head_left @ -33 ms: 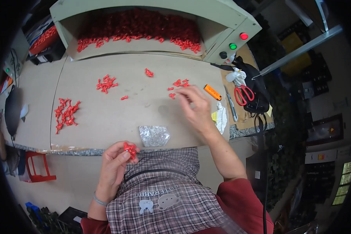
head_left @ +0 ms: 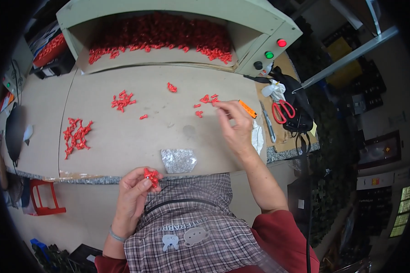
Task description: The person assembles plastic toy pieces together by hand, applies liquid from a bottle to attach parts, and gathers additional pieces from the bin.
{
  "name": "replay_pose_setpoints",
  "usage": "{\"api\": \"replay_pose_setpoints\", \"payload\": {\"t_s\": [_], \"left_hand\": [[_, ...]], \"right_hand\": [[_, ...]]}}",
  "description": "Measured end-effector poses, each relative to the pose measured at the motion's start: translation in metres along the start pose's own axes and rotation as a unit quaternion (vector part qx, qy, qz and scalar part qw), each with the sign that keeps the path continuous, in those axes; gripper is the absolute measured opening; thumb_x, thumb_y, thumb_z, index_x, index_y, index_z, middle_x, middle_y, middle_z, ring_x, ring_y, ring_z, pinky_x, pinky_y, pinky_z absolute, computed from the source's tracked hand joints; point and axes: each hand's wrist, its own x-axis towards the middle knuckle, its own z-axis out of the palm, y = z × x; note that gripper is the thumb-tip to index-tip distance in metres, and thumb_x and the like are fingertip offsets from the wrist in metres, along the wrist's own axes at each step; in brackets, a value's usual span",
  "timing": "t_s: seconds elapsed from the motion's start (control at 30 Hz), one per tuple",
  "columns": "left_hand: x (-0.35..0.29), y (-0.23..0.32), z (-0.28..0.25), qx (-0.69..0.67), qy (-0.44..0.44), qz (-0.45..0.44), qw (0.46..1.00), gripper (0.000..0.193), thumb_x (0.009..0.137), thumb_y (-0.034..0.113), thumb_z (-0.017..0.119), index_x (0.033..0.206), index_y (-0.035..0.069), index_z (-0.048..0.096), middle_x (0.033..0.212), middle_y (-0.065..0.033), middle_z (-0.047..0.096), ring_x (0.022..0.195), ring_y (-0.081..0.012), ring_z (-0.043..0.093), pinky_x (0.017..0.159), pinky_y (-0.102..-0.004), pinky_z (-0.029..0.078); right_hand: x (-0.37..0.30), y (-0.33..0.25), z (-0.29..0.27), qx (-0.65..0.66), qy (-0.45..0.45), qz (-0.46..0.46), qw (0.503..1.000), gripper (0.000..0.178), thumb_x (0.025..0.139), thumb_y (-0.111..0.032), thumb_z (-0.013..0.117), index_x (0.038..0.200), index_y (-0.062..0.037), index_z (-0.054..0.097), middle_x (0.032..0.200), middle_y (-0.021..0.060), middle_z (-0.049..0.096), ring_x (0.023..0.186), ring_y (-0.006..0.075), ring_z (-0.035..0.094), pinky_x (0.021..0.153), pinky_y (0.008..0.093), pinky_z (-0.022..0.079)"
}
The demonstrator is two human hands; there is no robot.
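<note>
Close to the table's front edge, my left hand (head_left: 136, 185) pinches a small red plastic piece (head_left: 151, 176) between thumb and fingers; its palm side is partly covered. My right hand (head_left: 236, 125) reaches over the right part of the table, fingers bent and thumb apart from them. Its fingertips are at the edge of a little group of red plastic pieces (head_left: 206, 98), and I see nothing held in it. A few more loose red bits (head_left: 199, 113) lie just left of those fingers. Between my hands rests a shiny, speckled silver-grey patch (head_left: 179, 161) on the tabletop.
A pale green machine (head_left: 255, 50) at the back holds a heap of red pieces (head_left: 159, 36). Red clusters (head_left: 77, 136) lie on the left. An orange lighter-like object (head_left: 247, 109), a cutter knife (head_left: 269, 123), red-handled scissors (head_left: 283, 112) and a black bag (head_left: 296, 91) are on the right.
My right hand has shifted slightly right, its fingertips now nearer the upper group of red pieces. My left hand keeps its hold. The whole view has moved a little.
</note>
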Motion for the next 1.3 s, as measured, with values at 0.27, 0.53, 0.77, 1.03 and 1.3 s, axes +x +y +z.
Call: {"api": "replay_pose_setpoints", "payload": {"t_s": [0.27,0.53,0.77,1.03,1.3], "left_hand": [[0.006,-0.006,0.010,0.019,0.000,-0.021,1.000,0.025,0.090,0.004,0.064,0.114,-0.004,0.063,0.099,-0.0180,0.070,0.076,-0.0167,0.068,0.072,-0.0267,0.057],[0.004,-0.004,0.014,0.044,-0.003,-0.022,0.999,0.027,0.091,0.007,0.065,0.116,-0.004,0.063,0.099,-0.0170,0.070,0.071,-0.0156,0.068,0.068,-0.0257,0.057],[0.002,-0.002,0.016,0.040,-0.004,-0.022,0.999,0.029,0.092,0.006,0.063,0.119,-0.006,0.061,0.102,-0.0183,0.070,0.075,-0.0173,0.068,0.071,-0.0270,0.057],[-0.002,0.002,0.021,0.060,0.022,-0.027,0.998,0.034,0.094,0.005,0.059,0.125,-0.009,0.057,0.109,-0.0185,0.068,0.085,-0.0185,0.068,0.081,-0.0305,0.056],[0.004,0.004,0.032,0.095,0.017,0.023,0.995,0.032,0.094,0.008,0.062,0.124,-0.003,0.059,0.109,-0.0188,0.069,0.088,-0.0190,0.069,0.077,-0.0284,0.056]], "right_hand": [[0.016,0.153,-0.075,-0.095,0.216,0.194,0.952,0.065,0.083,-0.006,0.069,0.141,-0.0020,0.040,0.134,0.0181,0.048,0.123,0.0308,0.050,0.099,0.0400,0.045],[0.033,0.225,-0.079,-0.207,0.206,0.276,0.916,0.068,0.078,-0.011,0.076,0.137,0.0038,0.046,0.130,0.0235,0.058,0.117,0.0326,0.059,0.100,0.0401,0.046],[0.036,0.219,-0.077,-0.201,0.201,0.286,0.915,0.039,0.081,-0.011,0.073,0.116,0.0034,0.064,0.100,0.0254,0.070,0.093,0.0401,0.068,0.086,0.0441,0.052],[0.022,0.125,-0.055,0.154,0.156,0.133,0.966,0.042,0.098,-0.012,0.058,0.136,0.0016,0.049,0.106,0.0085,0.064,0.088,0.0173,0.064,0.078,0.0310,0.053],[-0.054,-0.017,-0.021,0.435,-0.090,0.260,0.858,0.035,0.090,-0.008,0.070,0.120,0.0030,0.055,0.106,0.0136,0.065,0.087,0.0177,0.066,0.070,0.0275,0.054]]}}
